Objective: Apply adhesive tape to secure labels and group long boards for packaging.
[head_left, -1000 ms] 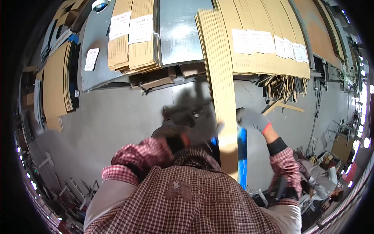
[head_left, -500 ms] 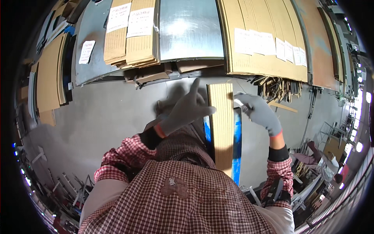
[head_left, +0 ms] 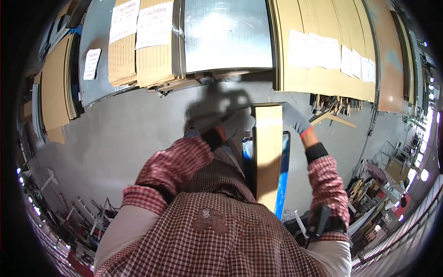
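Observation:
Ahead of my body, a long tan bundle of cardboard-like strips (head_left: pixel 267 152) lies lengthwise over a blue support (head_left: pixel 282 184). At the bundle's far end, my left hand (head_left: pixel 238 122), in a grey glove, is against the left side; it is dark and its fingertips are hard to make out. Opposite it, my right hand (head_left: pixel 294 117), gloved the same way, closes round the right side of that end. Its fingertips are hidden at the far edge. Between them the two hands hold the end of the bundle.
Across the far side stand stacks of tan boards (head_left: pixel 330 55) with white paper labels, beside a grey metal-like sheet (head_left: pixel 226 34). Thin offcuts (head_left: pixel 339 104) stick out below the right stack. More boards (head_left: pixel 57 83) stand at the left. Grey floor (head_left: pixel 120 134) surrounds the support.
Both hands have closed in on the far end of the bundle, from open fingers on the left and a raised hand on the right. My left forearm has swung inward.

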Demonstrator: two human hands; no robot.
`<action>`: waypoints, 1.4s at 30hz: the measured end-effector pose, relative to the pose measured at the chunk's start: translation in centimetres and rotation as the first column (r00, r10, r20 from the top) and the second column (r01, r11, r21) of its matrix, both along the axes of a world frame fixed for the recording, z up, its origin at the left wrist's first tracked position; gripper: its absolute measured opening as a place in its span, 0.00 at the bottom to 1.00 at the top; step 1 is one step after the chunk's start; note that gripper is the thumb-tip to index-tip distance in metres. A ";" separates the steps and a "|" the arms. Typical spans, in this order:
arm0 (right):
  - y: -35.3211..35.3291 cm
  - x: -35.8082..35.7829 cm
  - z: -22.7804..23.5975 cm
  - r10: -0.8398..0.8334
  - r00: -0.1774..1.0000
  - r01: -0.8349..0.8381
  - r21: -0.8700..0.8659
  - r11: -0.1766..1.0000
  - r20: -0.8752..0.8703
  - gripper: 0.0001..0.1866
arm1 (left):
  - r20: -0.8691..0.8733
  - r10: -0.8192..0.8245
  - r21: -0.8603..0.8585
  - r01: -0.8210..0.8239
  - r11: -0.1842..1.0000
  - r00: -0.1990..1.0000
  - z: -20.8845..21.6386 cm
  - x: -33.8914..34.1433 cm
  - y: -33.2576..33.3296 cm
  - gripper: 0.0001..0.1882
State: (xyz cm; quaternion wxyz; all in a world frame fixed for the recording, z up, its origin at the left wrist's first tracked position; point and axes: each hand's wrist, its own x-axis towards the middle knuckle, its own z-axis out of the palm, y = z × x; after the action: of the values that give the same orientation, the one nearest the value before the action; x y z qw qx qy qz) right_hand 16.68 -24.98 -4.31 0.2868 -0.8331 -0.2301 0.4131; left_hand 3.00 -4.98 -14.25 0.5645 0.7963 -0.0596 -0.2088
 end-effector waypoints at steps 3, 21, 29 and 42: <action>0.7 -1.7 -1.4 0.044 0.977 0.026 0.325 0.945 -0.207 0.13 | 0.411 -0.295 0.230 0.215 0.949 0.863 -9.1 -2.5 -3.8 0.07; 5.4 -15.3 7.2 -0.370 0.779 0.356 0.129 0.926 0.506 0.38 | 0.170 -0.054 -0.127 0.076 0.989 0.984 14.2 2.2 -2.8 0.17; 0.7 -10.7 13.4 -0.075 0.817 0.182 -0.133 0.974 0.572 0.16 | 0.428 -0.134 0.393 -0.051 0.918 0.894 11.4 1.4 -7.5 0.12; -11.1 -0.8 0.4 0.236 0.801 0.116 -0.529 0.840 0.550 0.09 | 0.672 -0.191 0.445 -0.185 0.876 0.716 13.0 1.6 -5.4 0.16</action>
State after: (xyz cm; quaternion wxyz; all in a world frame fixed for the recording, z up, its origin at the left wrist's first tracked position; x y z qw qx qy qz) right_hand 15.90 -36.13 -3.90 -0.0595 -0.9576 -0.2103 0.1875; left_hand 4.57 -10.40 -1.22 0.2826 0.9296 -0.2153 0.0983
